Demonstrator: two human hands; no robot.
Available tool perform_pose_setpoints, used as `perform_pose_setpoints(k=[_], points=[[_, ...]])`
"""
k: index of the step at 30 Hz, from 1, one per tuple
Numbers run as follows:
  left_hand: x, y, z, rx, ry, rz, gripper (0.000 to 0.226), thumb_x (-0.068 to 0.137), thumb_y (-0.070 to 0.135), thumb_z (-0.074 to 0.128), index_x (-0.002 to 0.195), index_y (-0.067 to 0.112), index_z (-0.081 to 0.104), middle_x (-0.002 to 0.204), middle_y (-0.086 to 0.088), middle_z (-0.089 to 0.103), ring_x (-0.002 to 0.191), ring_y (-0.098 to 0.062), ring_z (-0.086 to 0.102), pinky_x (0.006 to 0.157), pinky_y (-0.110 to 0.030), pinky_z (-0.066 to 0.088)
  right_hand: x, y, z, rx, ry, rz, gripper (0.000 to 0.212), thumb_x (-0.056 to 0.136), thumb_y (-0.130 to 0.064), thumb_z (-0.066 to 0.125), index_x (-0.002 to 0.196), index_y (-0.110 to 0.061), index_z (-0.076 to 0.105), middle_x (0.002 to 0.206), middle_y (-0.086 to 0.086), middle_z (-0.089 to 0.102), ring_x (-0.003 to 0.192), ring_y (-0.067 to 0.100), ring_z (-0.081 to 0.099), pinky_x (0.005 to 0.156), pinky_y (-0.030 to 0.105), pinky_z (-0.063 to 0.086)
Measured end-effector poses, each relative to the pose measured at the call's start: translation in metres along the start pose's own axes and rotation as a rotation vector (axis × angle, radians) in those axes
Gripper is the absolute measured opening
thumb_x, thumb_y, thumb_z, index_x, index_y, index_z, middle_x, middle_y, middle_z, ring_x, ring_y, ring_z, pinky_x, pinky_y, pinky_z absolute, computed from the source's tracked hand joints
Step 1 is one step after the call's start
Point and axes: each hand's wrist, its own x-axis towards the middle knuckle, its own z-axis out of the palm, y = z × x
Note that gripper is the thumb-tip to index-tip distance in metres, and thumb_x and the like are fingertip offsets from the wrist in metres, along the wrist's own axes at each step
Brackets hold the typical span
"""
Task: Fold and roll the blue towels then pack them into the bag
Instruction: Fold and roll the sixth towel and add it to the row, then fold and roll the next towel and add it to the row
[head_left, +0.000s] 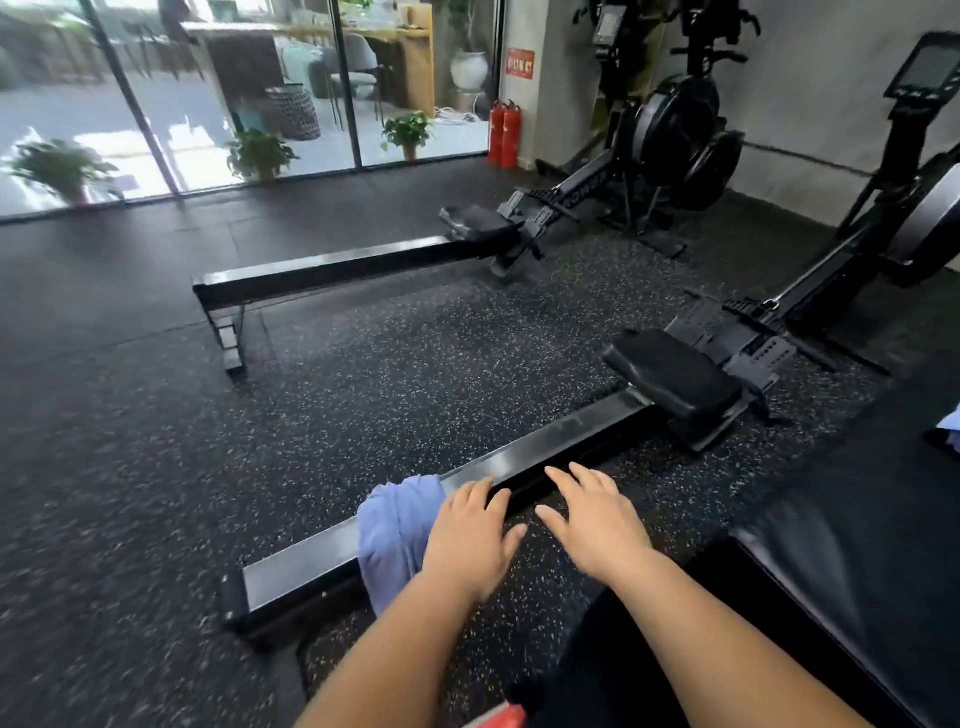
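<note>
While both bare hands reach forward with fingers spread and nothing held, a blue towel (396, 538) lies draped over the near rowing machine rail (545, 447), close to the rail's near end. That long black rail is the landmark for everything else. The left hand (470, 540) hovers just beside the towel's right edge, above the rail; whether it touches the cloth cannot be told. The right hand (592, 525) hangs a little further along the rail, towards the black seat (675, 371), and well clear of the towel. A sliver of blue fabric (951, 428), perhaps another towel, shows far off beyond the rail's seat end. No bag is visible. The towel looks soft, light and limp, sagging on both sides of the rail, so it would likely bunch if grabbed mid-cloth. Pinching two corners or one edge seems the best way to lift it flat for folding.
</note>
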Motion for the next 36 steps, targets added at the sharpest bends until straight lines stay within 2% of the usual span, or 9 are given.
perform_pose_setpoints(k=[4, 10, 14, 23, 28, 32, 36], points=[[-0.008, -0.035, 0.026, -0.009, -0.055, -0.085, 0.064, 0.105, 0.062, 0.036, 0.157, 0.025, 0.038, 0.164, -0.004, 0.036, 0.149, -0.027, 0.033, 0.123, -0.042, 0.029, 0.017, -0.019, 0.033, 0.015, -0.091, -0.032, 0.066, 0.105, -0.061, 0.041, 0.163, -0.036, 0.023, 0.171, -0.001, 0.022, 0.157, 0.023, 0.017, 0.122, 0.048, 0.032], [-0.021, -0.081, 0.049, -0.021, -0.144, -0.193, 0.064, 0.106, 0.057, 0.041, 0.16, 0.023, 0.035, 0.168, -0.006, 0.031, 0.153, -0.027, 0.029, 0.124, -0.04, 0.024, 0.039, -0.044, 0.075, 0.025, -0.223, -0.088, 0.063, 0.105, -0.058, 0.042, 0.163, -0.037, 0.024, 0.171, -0.004, 0.022, 0.155, 0.023, 0.021, 0.12, 0.048, 0.033], [-0.021, -0.114, 0.064, -0.023, -0.194, -0.238, 0.061, 0.106, 0.046, 0.048, 0.159, 0.021, 0.034, 0.17, -0.007, 0.026, 0.155, -0.027, 0.025, 0.124, -0.04, 0.024, 0.056, -0.057, 0.1, 0.03, -0.315, -0.119, 0.064, 0.106, -0.056, 0.042, 0.163, -0.037, 0.022, 0.172, -0.006, 0.019, 0.155, 0.024, 0.022, 0.12, 0.048, 0.034], [-0.005, -0.174, 0.088, -0.085, -0.241, -0.324, 0.055, 0.103, 0.029, 0.047, 0.156, 0.02, 0.036, 0.167, -0.004, 0.027, 0.152, -0.027, 0.03, 0.118, -0.038, 0.032, 0.1, -0.085, 0.142, 0.017, -0.455, -0.244, 0.062, 0.108, -0.049, 0.044, 0.164, -0.036, 0.021, 0.172, -0.01, 0.015, 0.155, 0.023, 0.02, 0.12, 0.048, 0.034], [0.006, -0.204, 0.1, -0.101, -0.263, -0.378, 0.073, 0.099, 0.021, 0.055, 0.164, 0.016, 0.024, 0.173, -0.003, 0.019, 0.158, -0.022, 0.022, 0.124, -0.036, 0.024, 0.125, -0.108, 0.167, 0.011, -0.467, -0.33, 0.062, 0.107, -0.045, 0.048, 0.163, -0.033, 0.025, 0.172, -0.012, 0.017, 0.155, 0.021, 0.021, 0.12, 0.048, 0.034], [0.008, -0.22, 0.111, -0.085, -0.297, -0.363, 0.091, 0.09, 0.016, 0.065, 0.167, 0.017, 0.016, 0.175, -0.001, 0.015, 0.157, -0.018, 0.028, 0.124, -0.033, 0.026, 0.141, -0.131, 0.184, -0.002, -0.479, -0.403, 0.061, 0.107, -0.039, 0.048, 0.163, -0.033, 0.025, 0.171, -0.011, 0.018, 0.155, 0.021, 0.02, 0.12, 0.048, 0.035], [0.007, -0.228, 0.115, -0.068, -0.301, -0.32, 0.09, 0.092, 0.019, 0.06, 0.168, 0.019, 0.012, 0.176, 0.001, 0.011, 0.157, -0.018, 0.025, 0.126, -0.031, 0.019, 0.151, -0.151, 0.196, -0.025, -0.514, -0.413, 0.063, 0.107, -0.04, 0.048, 0.164, -0.034, 0.022, 0.171, -0.009, 0.017, 0.153, 0.024, 0.022, 0.118, 0.048, 0.036]])
